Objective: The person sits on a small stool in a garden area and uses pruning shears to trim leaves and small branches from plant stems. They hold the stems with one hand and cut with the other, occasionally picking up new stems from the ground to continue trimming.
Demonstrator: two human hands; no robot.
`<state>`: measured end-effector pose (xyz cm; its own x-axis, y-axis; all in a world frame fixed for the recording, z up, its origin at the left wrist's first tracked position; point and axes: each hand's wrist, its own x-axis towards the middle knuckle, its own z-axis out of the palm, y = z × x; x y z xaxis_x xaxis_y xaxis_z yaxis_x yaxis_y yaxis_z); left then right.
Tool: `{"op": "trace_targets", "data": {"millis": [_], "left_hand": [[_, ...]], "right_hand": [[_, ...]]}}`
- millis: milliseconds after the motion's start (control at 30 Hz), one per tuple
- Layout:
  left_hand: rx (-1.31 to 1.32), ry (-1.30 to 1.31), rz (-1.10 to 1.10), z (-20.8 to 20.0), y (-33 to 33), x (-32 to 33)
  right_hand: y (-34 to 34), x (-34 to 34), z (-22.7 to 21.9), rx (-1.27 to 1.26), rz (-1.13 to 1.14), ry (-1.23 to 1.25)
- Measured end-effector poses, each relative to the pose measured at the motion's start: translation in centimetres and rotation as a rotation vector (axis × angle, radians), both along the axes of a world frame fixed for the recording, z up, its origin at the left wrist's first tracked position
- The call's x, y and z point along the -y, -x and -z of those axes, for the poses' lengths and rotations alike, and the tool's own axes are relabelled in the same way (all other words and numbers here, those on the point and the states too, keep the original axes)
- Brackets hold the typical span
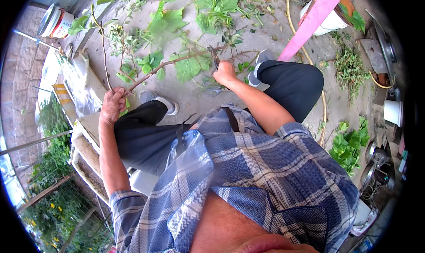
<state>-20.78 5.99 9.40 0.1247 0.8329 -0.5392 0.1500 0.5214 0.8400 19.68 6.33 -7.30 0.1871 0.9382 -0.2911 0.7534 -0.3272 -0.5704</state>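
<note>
My left hand (113, 104) is closed around the lower end of a brown forked branch (166, 63). One stem of it rises toward the top left with a few leaves, and the other runs right toward my other hand. My right hand (226, 74) grips dark pruning shears (215, 57), whose blades are at the far part of the right-hand stem. Whether the blades touch or close on the wood is too small to tell. Leafy twigs (242, 67) spread just past the shears, and large green leaves (188, 69) lie beneath the branch on the concrete.
A pink post (305, 27) slants down near my right knee, beside a long hose (305, 54). Cut greenery (217, 5) covers the ground ahead. A white bucket (61, 23) stands far left, planter boxes (86, 140) are by my left arm, and a leafy plant (349, 144) is at right.
</note>
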Motion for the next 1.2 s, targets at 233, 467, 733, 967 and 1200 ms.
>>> {"op": "trace_targets", "data": {"millis": [233, 467, 733, 967, 1200], "left_hand": [[-0.072, -0.148, -0.019, 0.5, 0.0, -0.3], [-0.17, -0.254, 0.032, 0.4, -0.3, -0.1], [-0.216, -0.337, 0.142, 1.0, 0.1, 0.0], [-0.261, -0.337, 0.152, 1.1, -0.1, -0.4], [-0.237, -0.225, -0.013, 0.7, -0.3, -0.5]], "right_hand": [[-2.6, -0.4, -2.3, 0.09, -0.01, 0.125], [-2.0, -1.1, -5.1, 0.152, -0.291, 0.194], [1.0, -3.4, -7.8, 0.2, -0.489, 0.404], [1.3, -2.8, -2.7, 0.112, -0.368, 0.238], [0.1, -1.0, -1.9, 0.188, -0.339, 0.216]]}}
